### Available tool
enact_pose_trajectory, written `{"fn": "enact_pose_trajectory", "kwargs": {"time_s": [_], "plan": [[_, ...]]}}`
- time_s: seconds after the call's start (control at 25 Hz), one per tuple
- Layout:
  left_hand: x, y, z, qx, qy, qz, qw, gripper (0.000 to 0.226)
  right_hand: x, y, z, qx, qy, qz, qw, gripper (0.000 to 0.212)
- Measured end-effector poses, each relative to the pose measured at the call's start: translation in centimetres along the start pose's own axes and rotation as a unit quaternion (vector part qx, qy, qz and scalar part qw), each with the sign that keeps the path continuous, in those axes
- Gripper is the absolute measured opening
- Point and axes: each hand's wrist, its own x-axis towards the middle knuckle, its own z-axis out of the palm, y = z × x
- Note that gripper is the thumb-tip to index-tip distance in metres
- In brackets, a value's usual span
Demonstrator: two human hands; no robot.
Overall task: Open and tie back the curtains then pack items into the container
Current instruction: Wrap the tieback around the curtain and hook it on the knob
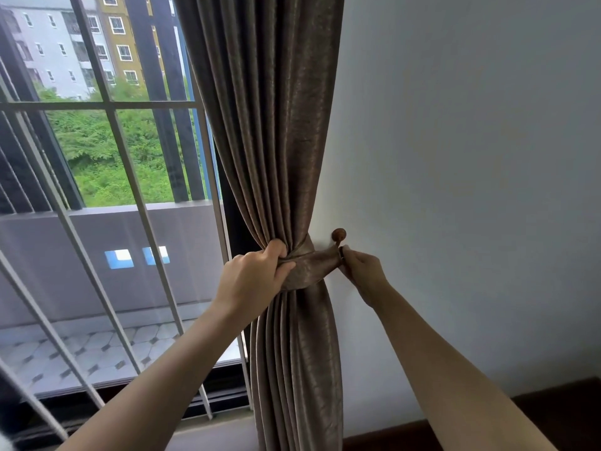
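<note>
My left grip [257, 271] clutches the bunched curtain [276, 141] beside the right wall [455, 157]. My right grip [361, 268] pinches the tieback [312, 262] end just under the knob [339, 235]. If it misses the knob, the folds may spill loose.

The curtain [276, 125] is a taupe-brown with a faint mottled sheen, and the tieback [312, 265] matches it. The wall knob [339, 235] is reddish-brown wood, on a pale grey-white wall [471, 157]. The skirting [553, 408] is dark brown. The window bars [118, 131] are off-white. The balcony tiles [81, 353] are light grey with small dark diamond insets. Outside, the foliage [97, 151] is vivid green.
</note>
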Motion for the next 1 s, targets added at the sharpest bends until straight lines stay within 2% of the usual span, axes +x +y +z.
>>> {"fn": "enact_pose_trajectory", "kwargs": {"time_s": [0.08, 0.2, 0.4, 0.52, 0.6, 0.68, 0.84, 0.88, 1.0], "plan": [[0.0, -0.1, 0.1, -0.004, 0.004, 0.007, 1.000, 0.023, 0.1, 0.6, -0.1, -0.060, -0.006, -0.051, 0.997, 0.027], [0.0, -0.3, 0.3, -0.012, 0.009, 0.015, 1.000, 0.022, 0.0, 0.7, -0.5, -0.086, -0.038, -0.095, 0.991, 0.027], [0.1, -0.2, 0.7, -0.025, 0.010, 0.016, 1.000, 0.020, 0.3, 0.2, -1.2, -0.093, -0.093, -0.085, 0.988, 0.029], [0.1, -0.1, 0.8, -0.028, 0.011, 0.020, 0.999, 0.018, 0.4, 1.2, -0.7, -0.112, -0.052, -0.079, 0.989, 0.027], [0.0, -0.2, 0.9, -0.032, 0.017, 0.020, 0.999, 0.018, 0.5, 2.0, 0.0, -0.078, 0.003, -0.085, 0.993, 0.026], [-0.1, -0.3, 1.1, -0.034, 0.022, 0.022, 0.999, 0.020, 0.8, 2.5, 0.6, -0.036, 0.023, -0.084, 0.996, 0.025], [-0.4, -0.8, 1.2, -0.035, 0.029, 0.026, 0.999, 0.020, 0.5, 3.1, 0.0, 0.149, -0.025, -0.041, 0.988, 0.024], [-0.4, -0.8, 1.2, -0.033, 0.029, 0.029, 0.999, 0.019, 0.4, 3.1, -0.3, 0.165, -0.036, -0.045, 0.985, 0.023], [-0.5, -0.6, 1.4, -0.029, 0.039, 0.038, 0.998, 0.023, 0.3, 3.0, -0.8, 0.023, -0.032, -0.094, 0.995, 0.020]]}}
